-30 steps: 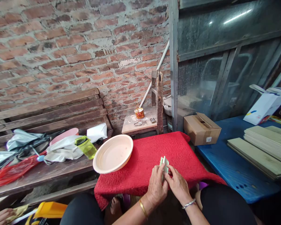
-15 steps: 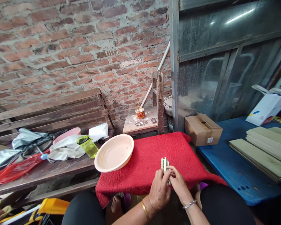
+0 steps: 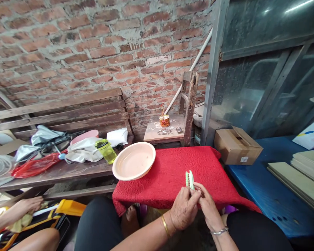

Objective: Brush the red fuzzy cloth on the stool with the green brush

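Head view. Both hands are closed on the brush (image 3: 189, 179), low on its body. The left hand (image 3: 184, 208) grips it between thumb and bent fingers; the right hand (image 3: 208, 200) closes on it from the right side, with the contact partly hidden. The two hands touch each other. The brush is pale green, nearly upright in the view, bristles toward the left. It is located over the near part of the worktop (image 3: 170, 167), which is covered in red cloth.

The basin (image 3: 134, 158) stands at the left end of the worktop, well apart from the brush. Left of the basin, the bench (image 3: 49, 176) carries a yellow-green bottle (image 3: 106, 152) and a red bag (image 3: 39, 164). Behind the worktop, a chair (image 3: 157, 136) supports a tin (image 3: 164, 121) with sticks upright in it and a padlock (image 3: 179, 130). At the right, a blue table (image 3: 264, 195) carries a carton (image 3: 237, 146) and stacked boards (image 3: 295, 183). At the lower left, a co-worker's hand (image 3: 32, 205) rests on a yellowish cloth (image 3: 22, 223).
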A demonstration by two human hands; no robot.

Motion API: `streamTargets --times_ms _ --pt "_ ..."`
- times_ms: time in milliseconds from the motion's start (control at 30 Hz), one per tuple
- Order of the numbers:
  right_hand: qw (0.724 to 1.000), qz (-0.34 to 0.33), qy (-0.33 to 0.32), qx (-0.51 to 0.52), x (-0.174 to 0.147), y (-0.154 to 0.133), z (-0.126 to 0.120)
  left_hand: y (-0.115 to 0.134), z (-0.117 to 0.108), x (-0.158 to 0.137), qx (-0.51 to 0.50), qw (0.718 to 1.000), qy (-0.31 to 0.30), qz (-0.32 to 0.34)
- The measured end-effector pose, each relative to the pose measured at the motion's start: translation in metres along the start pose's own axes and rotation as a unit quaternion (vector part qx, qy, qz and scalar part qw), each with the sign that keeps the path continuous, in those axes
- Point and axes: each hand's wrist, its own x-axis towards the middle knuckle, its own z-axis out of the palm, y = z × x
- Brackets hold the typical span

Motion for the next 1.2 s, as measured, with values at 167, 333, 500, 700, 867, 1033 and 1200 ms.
streamTargets --times_ms 167,333,500,700,867,1033,1200 --pt "1.000 0.017 0.001 0.026 -0.001 -0.003 0.000 0.001 0.000 -0.003 0.008 1.000 -0.019 -0.015" --pt "0.999 0.031 -0.022 0.036 0.000 -0.002 0.002 0.004 -0.004 0.001 -0.008 0.998 -0.046 -0.037" --pt "0.997 0.047 -0.045 0.051 0.002 0.002 0.001 0.002 -0.007 0.002 -0.014 0.999 -0.031 -0.042" --pt "0.995 0.059 -0.060 0.050 0.000 -0.002 0.002 0.002 -0.008 0.002 -0.019 0.998 -0.034 -0.049" --pt "0.995 0.064 -0.025 0.073 0.003 -0.005 0.000 -0.004 -0.021 0.003 -0.101 0.993 -0.058 -0.013" --pt "0.992 0.003 0.081 0.093 0.016 -0.011 -0.018 -0.042 -0.018 -0.010 -0.041 0.994 -0.053 -0.084" --pt "0.989 -0.041 0.140 -0.035 0.025 0.000 -0.025 -0.087 -0.005 -0.022 0.122 0.954 -0.135 -0.236"
